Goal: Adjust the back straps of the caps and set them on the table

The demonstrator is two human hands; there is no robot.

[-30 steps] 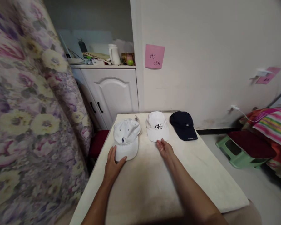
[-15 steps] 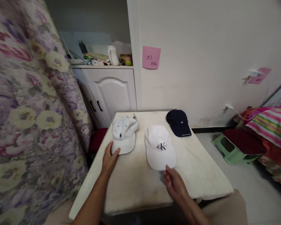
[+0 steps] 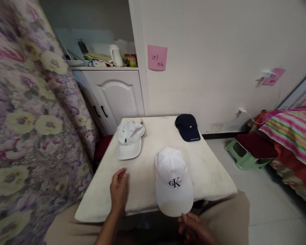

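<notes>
A white cap with a black CK logo [image 3: 172,180] lies at the near side of the table, its brim reaching past the front edge. My right hand [image 3: 192,226] pinches the tip of that brim. My left hand [image 3: 119,190] is over the table's left part, touching no cap; its fingers are curled and slightly blurred, and whether they are closed is unclear. Beyond it sits a pale cap with a small dark emblem [image 3: 129,139], brim toward me. At the back right rests a navy cap [image 3: 187,127].
The cream table [image 3: 153,136] stands against the wall. A floral curtain [image 3: 40,119] hangs on the left. A white cabinet [image 3: 117,92] is behind, with a white jug [image 3: 116,56] on it. On the right are a green stool [image 3: 244,160] and a bed [image 3: 293,136].
The CK cap has come nearer to me with my right hand on its brim. My left hand has left the pale cap's brim and drawn back. The view has shifted slightly.
</notes>
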